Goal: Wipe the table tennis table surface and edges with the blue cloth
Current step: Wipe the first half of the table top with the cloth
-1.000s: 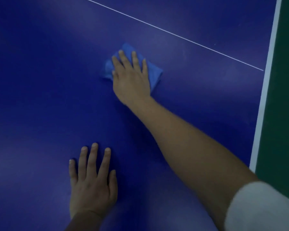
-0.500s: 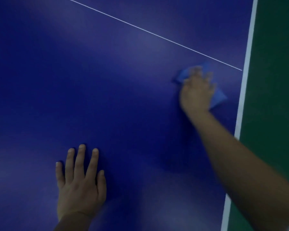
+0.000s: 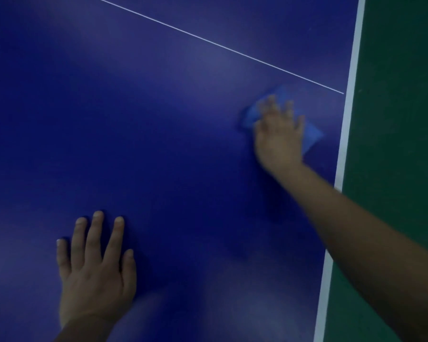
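Head view: right hand (image 3: 279,137) flat on blue cloth (image 3: 313,137), corner pointing right.

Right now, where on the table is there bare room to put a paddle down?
The broad blue stretch between the left hand and the thin white line is bare, and so is the corner beyond that line. It is crowded only near the white edge stripe, where the right hand presses the blue cloth.

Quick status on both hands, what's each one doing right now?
Left hand: open, fingers straight, flat on the dark blue table tennis table, holding nothing.
Right hand: open, fingers spread, pressing the light blue folded cloth onto the table; motion-blurred.
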The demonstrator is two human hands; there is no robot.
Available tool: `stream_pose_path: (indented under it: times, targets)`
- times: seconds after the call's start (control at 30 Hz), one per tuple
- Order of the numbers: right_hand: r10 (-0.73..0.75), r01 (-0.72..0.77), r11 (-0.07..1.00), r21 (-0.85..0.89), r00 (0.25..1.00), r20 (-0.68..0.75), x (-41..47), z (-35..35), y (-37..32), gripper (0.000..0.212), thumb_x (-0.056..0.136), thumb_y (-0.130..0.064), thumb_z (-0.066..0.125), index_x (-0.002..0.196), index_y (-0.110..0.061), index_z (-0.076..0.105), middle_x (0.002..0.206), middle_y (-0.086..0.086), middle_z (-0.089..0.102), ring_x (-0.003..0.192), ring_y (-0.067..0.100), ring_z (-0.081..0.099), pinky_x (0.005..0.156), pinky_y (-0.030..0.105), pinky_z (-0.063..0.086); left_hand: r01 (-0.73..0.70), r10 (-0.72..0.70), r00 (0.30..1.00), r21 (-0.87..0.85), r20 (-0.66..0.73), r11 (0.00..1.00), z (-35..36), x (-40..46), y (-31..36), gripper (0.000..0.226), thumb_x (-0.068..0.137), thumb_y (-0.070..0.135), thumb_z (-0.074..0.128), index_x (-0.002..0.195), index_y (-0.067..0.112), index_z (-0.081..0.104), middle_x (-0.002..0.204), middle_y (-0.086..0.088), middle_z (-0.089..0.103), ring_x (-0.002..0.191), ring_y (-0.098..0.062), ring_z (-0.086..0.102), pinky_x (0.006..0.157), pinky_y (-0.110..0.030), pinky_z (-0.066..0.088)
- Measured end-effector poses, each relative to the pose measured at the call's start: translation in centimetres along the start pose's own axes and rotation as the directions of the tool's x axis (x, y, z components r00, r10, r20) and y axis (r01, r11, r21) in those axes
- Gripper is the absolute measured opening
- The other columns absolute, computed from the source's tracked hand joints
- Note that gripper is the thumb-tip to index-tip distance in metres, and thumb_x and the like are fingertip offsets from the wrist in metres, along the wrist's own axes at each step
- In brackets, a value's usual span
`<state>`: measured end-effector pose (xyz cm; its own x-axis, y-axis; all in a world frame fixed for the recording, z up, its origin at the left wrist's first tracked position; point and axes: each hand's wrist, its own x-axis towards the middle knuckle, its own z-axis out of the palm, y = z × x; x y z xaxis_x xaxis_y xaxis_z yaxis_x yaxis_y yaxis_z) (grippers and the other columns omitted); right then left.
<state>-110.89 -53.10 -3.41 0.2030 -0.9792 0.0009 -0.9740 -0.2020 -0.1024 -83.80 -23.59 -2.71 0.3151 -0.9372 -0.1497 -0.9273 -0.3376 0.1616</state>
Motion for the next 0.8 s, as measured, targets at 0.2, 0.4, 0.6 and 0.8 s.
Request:
stream_pose_path:
  times: [0.2, 0.4, 0.6, 0.8]
  targets:
    - [0.054, -0.051, 0.996, -0.072, 0.998, 0.039, 2.1, -1.7, 8.5, 0.067, 0.095, -0.045, 0.018, 0.155, -0.021, 0.035, 0.164, 0.004, 0.027, 0.151, 0.036, 0.021, 0.118, 0.061, 0.018, 0.004, -0.004, 1.000, 0.008, -0.003, 1.000, -0.1, 0.0, 0.0, 0.065, 0.094, 0.042, 0.033, 0.153, 0.014, 0.040, 0.163, -0.015, 0.026, 0.153, -0.036, 0.015, 0.124, -0.048, -0.006]
    - [0.108, -0.108, 0.994, -0.009, 0.994, 0.001, -11.8, -1.5, 9.6, 0.059, 0.101, -0.040, 0.028, 0.154, -0.015, 0.035, 0.162, 0.012, 0.030, 0.149, 0.039, 0.023, 0.116, 0.061, 0.025, -0.010, 0.010, 1.000, 0.021, 0.009, 1.000, 0.0, 0.0, -0.1, 0.064, 0.096, 0.042, 0.031, 0.155, 0.016, 0.037, 0.163, -0.014, 0.025, 0.153, -0.034, 0.012, 0.124, -0.045, -0.010]
    - [-0.232, 0.233, 0.972, -0.002, 0.968, 0.094, -20.0, -1.0, 8.8, 0.054, 0.103, -0.046, 0.030, 0.152, -0.025, 0.036, 0.161, 0.004, 0.031, 0.150, 0.035, 0.024, 0.119, 0.055, 0.018, 0.003, -0.003, 1.000, 0.002, 0.014, 1.000, -0.2, -0.1, 0.1, 0.065, 0.097, 0.043, 0.029, 0.155, 0.014, 0.037, 0.162, -0.016, 0.026, 0.154, -0.034, 0.010, 0.123, -0.044, -0.011]
    - [0.258, -0.258, 0.966, 0.004, 0.966, 0.026, -7.2, -1.5, 9.1, 0.067, 0.097, -0.054, 0.018, 0.158, -0.026, 0.029, 0.167, -0.002, 0.019, 0.154, 0.030, 0.011, 0.122, 0.055, 0.011, 0.004, -0.004, 1.000, -0.024, -0.001, 1.000, 0.1, -0.2, 0.1, 0.066, 0.097, 0.045, 0.026, 0.156, 0.017, 0.034, 0.165, -0.013, 0.022, 0.154, -0.032, 0.007, 0.123, -0.049, -0.007]
